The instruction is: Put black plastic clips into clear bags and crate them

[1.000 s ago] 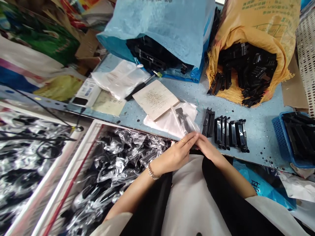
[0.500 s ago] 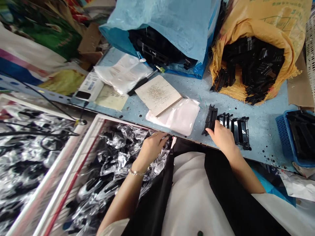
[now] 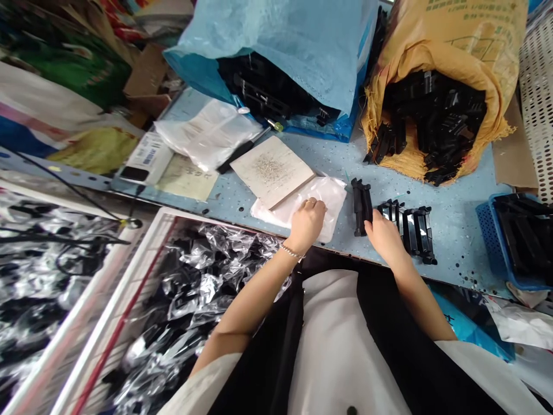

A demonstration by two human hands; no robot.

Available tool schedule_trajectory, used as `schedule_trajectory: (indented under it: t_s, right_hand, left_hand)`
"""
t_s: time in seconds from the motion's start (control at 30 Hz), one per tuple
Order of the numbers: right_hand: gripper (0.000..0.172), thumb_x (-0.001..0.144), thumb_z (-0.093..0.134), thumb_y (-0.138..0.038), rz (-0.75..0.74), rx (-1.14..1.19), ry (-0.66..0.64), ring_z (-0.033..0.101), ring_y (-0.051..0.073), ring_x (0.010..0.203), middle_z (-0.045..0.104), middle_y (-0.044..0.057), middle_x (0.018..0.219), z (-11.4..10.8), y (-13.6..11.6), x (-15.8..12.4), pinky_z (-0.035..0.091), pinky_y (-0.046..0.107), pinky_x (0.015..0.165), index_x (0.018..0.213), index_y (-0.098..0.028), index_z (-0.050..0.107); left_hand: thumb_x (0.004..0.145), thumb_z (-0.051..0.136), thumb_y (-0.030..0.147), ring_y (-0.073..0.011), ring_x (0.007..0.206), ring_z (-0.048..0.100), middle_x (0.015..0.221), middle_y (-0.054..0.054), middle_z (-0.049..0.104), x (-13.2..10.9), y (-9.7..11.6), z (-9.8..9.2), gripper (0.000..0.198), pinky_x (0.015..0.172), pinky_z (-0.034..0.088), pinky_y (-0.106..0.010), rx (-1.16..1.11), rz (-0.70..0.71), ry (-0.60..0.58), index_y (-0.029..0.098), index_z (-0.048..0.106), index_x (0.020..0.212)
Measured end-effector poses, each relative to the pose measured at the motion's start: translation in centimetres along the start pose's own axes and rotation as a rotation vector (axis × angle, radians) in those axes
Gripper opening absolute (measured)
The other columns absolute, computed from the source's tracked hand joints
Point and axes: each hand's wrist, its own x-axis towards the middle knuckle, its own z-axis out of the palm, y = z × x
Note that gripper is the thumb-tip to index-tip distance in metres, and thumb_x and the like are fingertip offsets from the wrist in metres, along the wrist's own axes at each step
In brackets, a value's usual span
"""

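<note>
My left hand [image 3: 308, 221] rests on a stack of thin clear plastic bags [image 3: 334, 202], its fingers curled down and pinched at the top bag. A pale square board [image 3: 273, 170] with dark grit on it overlaps the bags' far-left part. My right hand [image 3: 386, 235] has its thumb and fingers closed at the lower right side of a pair of slim black plastic parts [image 3: 361, 204], which lie side by side on the blue table. More black plastic parts [image 3: 418, 233] lie in a row just right of that hand, partly hidden by it.
A blue sack [image 3: 280, 34] and a yellow sack [image 3: 453, 52], both holding black parts, lie open at the back. A blue basket [image 3: 487, 230] of black parts stands at right. Below the table's left edge, a white-framed bin [image 3: 159, 222] holds bagged black pieces.
My left hand has moved up and right from over the bin onto the plastic bags, its fingers curling. My right hand stays by the black parts, which now stand straighter.
</note>
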Motion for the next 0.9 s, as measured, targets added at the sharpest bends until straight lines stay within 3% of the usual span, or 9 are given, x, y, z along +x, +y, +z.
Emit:
schedule_trajectory:
  t_s: [0.17,0.23,0.33,0.43,0.53,0.63,0.77,0.83,0.9]
  right_hand:
    - [0.030,0.091,0.063,-0.041,-0.019,0.931,-0.114,0.066,0.017,0.060,0.070,0.004,0.085,0.0,2.3,-0.7,0.054,0.031,0.061,0.114,-0.022,0.064]
    - [0.029,0.084,0.070,-0.044,-0.020,1.302,-0.217,0.063,0.015,0.059,0.068,0.003,0.079,0.8,2.0,-1.5,0.050,0.027,0.052,0.101,-0.021,0.066]
    - [0.026,0.078,0.075,-0.039,0.025,1.614,-0.455,0.061,0.016,0.060,0.068,0.004,0.074,2.7,0.8,-2.4,0.044,0.024,0.044,0.092,-0.019,0.067]
    - [0.020,0.076,0.077,-0.029,0.132,1.721,-0.629,0.062,0.016,0.063,0.069,0.006,0.072,4.5,-0.1,-2.7,0.044,0.021,0.043,0.088,-0.016,0.068]
    - [0.017,0.075,0.077,-0.021,0.216,1.784,-0.635,0.063,0.015,0.067,0.071,0.008,0.079,5.2,0.1,-2.8,0.044,0.018,0.042,0.088,-0.016,0.068]
    - [0.015,0.083,0.072,-0.024,0.228,1.832,-0.731,0.060,0.012,0.067,0.072,0.009,0.094,5.1,0.5,-2.7,0.042,0.015,0.039,0.096,-0.016,0.069]
    - [0.025,0.090,0.066,-0.026,0.227,1.907,-0.957,0.044,0.005,0.049,0.063,0.002,0.078,5.8,0.2,-1.6,0.035,0.011,0.034,0.110,-0.011,0.065]
    - [0.023,0.091,0.065,-0.027,0.213,1.907,-0.892,0.040,0.004,0.047,0.059,-0.001,0.073,6.2,-0.4,-1.0,0.035,0.011,0.036,0.109,-0.013,0.064]
    - [0.016,0.090,0.066,-0.029,0.168,1.789,-0.707,0.044,0.006,0.048,0.057,-0.003,0.069,6.3,-1.1,-0.7,0.040,0.013,0.041,0.100,-0.017,0.065]
  left_hand:
    - [0.088,0.061,0.021,-0.0194,0.078,0.066,0.083,-0.005,0.072,1.1,-0.7,-1.3,0.010,0.076,0.051,-0.031,-0.352,-0.165,-0.090,0.018,0.068,0.081]
    - [0.087,0.063,0.028,-0.0183,0.071,0.063,0.073,-0.003,0.068,1.4,-0.9,-1.6,0.017,0.070,0.049,-0.030,-0.417,-0.248,-0.091,0.019,0.065,0.073]
    - [0.086,0.061,0.027,-0.0181,0.072,0.064,0.075,-0.003,0.070,1.5,-1.0,-1.6,0.013,0.070,0.049,-0.030,-0.506,-0.285,-0.100,0.018,0.068,0.079]
    - [0.082,0.060,0.019,-0.0182,0.074,0.066,0.080,-0.004,0.071,1.2,-1.6,-1.5,0.013,0.071,0.052,-0.031,-0.527,-0.292,-0.004,0.017,0.067,0.093]
    - [0.086,0.052,0.015,-0.0215,0.090,0.069,0.090,-0.008,0.073,0.6,-2.3,-1.9,0.017,0.087,0.056,-0.038,-0.362,-0.093,0.115,0.016,0.068,0.090]
    - [0.094,0.041,0.011,-0.0244,0.116,0.065,0.119,-0.014,0.071,0.0,-2.2,-2.6,0.034,0.104,0.053,-0.044,-0.229,0.111,0.131,0.014,0.070,0.111]
    - [0.100,0.033,0.010,-0.0237,0.133,0.056,0.141,-0.016,0.059,-2.0,0.0,-3.4,0.047,0.113,0.050,-0.044,-0.234,0.268,0.102,0.016,0.055,0.142]
    - [0.101,0.033,0.010,-0.0222,0.134,0.056,0.144,-0.015,0.057,-3.5,1.7,-3.7,0.052,0.113,0.050,-0.042,-0.301,0.389,0.059,0.020,0.047,0.149]
    - [0.101,0.034,0.010,-0.0208,0.134,0.057,0.146,-0.014,0.056,-4.9,3.2,-3.9,0.057,0.112,0.052,-0.039,-0.381,0.494,-0.004,0.026,0.037,0.156]
